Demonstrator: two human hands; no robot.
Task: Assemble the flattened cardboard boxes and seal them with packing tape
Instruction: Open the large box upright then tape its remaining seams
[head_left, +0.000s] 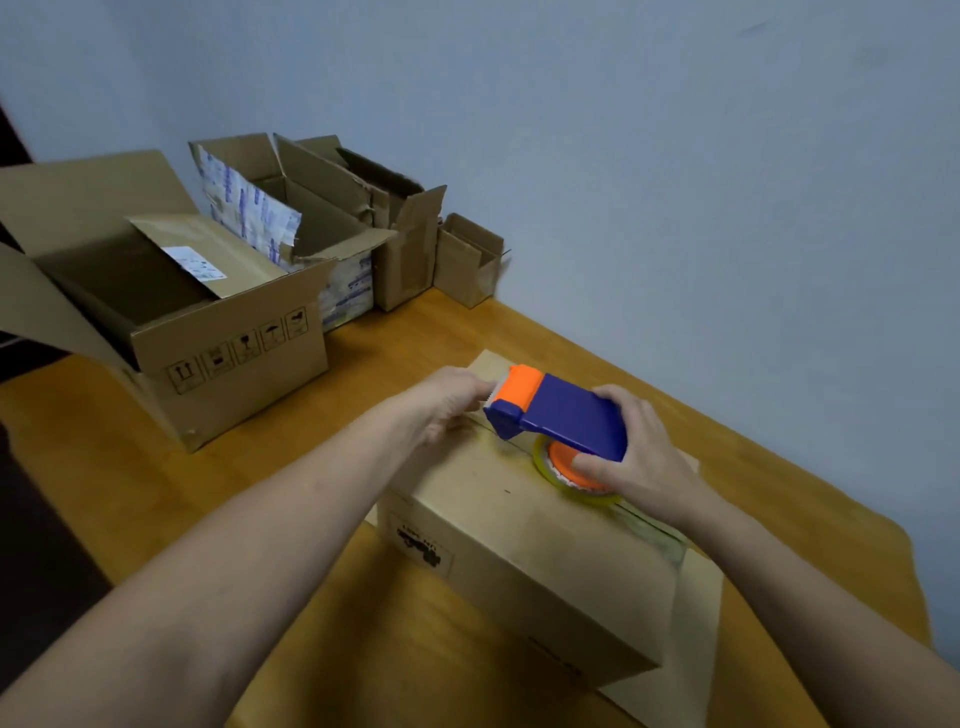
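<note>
A closed cardboard box lies on the wooden table in front of me, with clear tape along the near part of its top seam. My right hand grips a blue and orange tape dispenser that rests on the box top, its roll of clear tape under my palm. My left hand is at the dispenser's orange front end, fingers on the box top at the far end of the seam. The left fingertips are hidden behind the dispenser head.
A large open box stands at the left. Behind it, along the blue wall, stand three smaller open boxes. A flat sheet of cardboard lies under the closed box. The table's right edge runs close by.
</note>
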